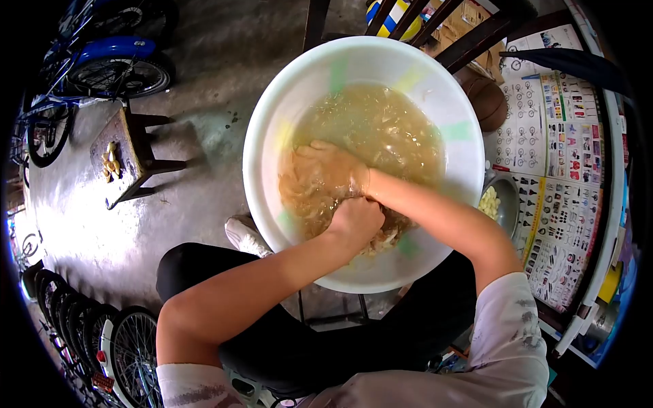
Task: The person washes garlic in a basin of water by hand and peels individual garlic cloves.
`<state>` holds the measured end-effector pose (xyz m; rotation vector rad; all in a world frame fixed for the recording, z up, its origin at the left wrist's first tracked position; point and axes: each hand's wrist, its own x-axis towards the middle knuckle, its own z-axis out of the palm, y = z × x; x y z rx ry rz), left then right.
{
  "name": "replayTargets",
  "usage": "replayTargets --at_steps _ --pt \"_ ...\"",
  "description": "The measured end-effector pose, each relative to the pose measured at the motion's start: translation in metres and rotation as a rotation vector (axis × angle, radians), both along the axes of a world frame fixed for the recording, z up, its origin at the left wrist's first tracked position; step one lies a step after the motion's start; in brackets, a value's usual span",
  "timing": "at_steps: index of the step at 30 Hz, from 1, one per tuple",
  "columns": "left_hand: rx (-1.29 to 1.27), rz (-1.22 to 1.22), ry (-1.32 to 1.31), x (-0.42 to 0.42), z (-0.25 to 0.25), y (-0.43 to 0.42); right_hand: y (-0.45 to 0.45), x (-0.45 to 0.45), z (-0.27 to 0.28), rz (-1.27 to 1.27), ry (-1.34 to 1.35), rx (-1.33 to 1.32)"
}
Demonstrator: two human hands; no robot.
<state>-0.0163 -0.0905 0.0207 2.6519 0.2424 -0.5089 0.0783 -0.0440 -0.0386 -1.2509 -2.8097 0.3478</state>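
A large white basin (258, 146) holds cloudy brownish water (381, 122) with pale bits floating in it. My right hand (326, 168) reaches across into the water at the basin's left side, fingers stretched out and partly blurred by the murk, with soft brownish material around them. Just below it, my left hand (356, 219) is closed in a fist at the water's surface. What that fist holds is hidden; pale brownish shreds (388, 234) lie beside it.
A metal bowl (507, 204) with pale yellow pieces stands right of the basin, near a printed sheet (564, 224) and a brown ball (484, 103). A small wooden stool (132, 160) is on the left, bicycles (115, 71) beyond. A dark chair back (435, 20) rises behind the basin.
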Motion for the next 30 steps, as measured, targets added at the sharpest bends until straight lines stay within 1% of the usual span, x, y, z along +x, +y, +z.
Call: replayTargets --at_steps 1,2,4,5,6,8,10,11,13,14,16,17,19,20,22,23,25,26,28,29,30 --pt "-0.005 0.010 -0.006 0.001 0.001 0.000 0.001 0.001 -0.001 0.069 0.081 -0.014" --pt "-0.005 0.008 -0.003 0.002 0.002 0.000 0.001 0.003 -0.005 0.068 0.084 -0.015" --pt "-0.039 -0.010 0.050 0.003 0.006 0.003 -0.002 0.006 -0.027 0.244 0.048 0.255" --pt "-0.041 -0.010 0.053 0.003 0.007 0.003 -0.002 0.007 -0.040 0.243 0.051 0.253" --pt "-0.033 -0.010 0.075 0.003 0.008 0.002 0.000 0.005 -0.049 0.235 0.142 0.343" --pt "-0.023 -0.013 0.098 0.004 0.008 0.001 -0.003 0.006 -0.063 0.223 0.233 0.435" --pt "0.002 -0.025 0.099 0.004 0.006 0.000 -0.007 0.006 -0.059 0.250 0.061 0.126" --pt "0.001 -0.028 0.099 0.004 0.004 -0.001 -0.007 0.007 -0.057 0.248 0.061 0.125" --pt "0.006 -0.013 0.102 0.005 0.001 -0.002 -0.001 0.007 -0.046 0.312 0.046 0.342" --pt "0.008 -0.011 0.100 0.005 0.001 -0.002 0.000 0.006 -0.040 0.314 0.044 0.343" --pt "0.007 -0.054 0.108 0.005 0.006 0.001 0.004 0.000 -0.009 0.146 0.011 -0.225" --pt "0.008 -0.054 0.103 0.005 0.006 0.001 0.005 0.001 -0.001 0.145 0.005 -0.225" --pt "0.003 -0.038 0.106 0.004 0.003 0.001 0.007 0.006 0.013 0.146 -0.083 -0.085" --pt "0.006 -0.036 0.099 0.004 0.001 0.002 0.007 0.014 0.023 0.147 -0.090 -0.082" --pt "-0.022 -0.013 0.109 0.004 -0.002 0.001 0.000 0.046 0.046 -0.229 -0.266 -0.209" --pt "-0.003 -0.001 -0.013 -0.001 -0.009 0.001 -0.006 0.064 0.044 -0.230 -0.277 -0.206" --pt "-0.036 0.017 -0.008 0.001 -0.006 0.004 -0.023 0.099 0.030 -0.498 -0.384 0.031" --pt "-0.070 0.034 0.013 0.001 -0.004 0.005 -0.028 0.105 0.029 -0.499 -0.393 0.035" --pt "-0.077 0.046 0.006 0.000 -0.002 0.007 -0.032 0.106 0.045 -0.748 -0.502 -0.133" --pt "-0.083 0.061 0.011 0.001 0.000 0.008 -0.034 0.102 0.051 -0.878 -0.506 -0.235" --pt "-0.080 0.058 0.000 0.001 -0.002 0.008 -0.039 0.099 0.044 -0.883 -0.515 -0.228"
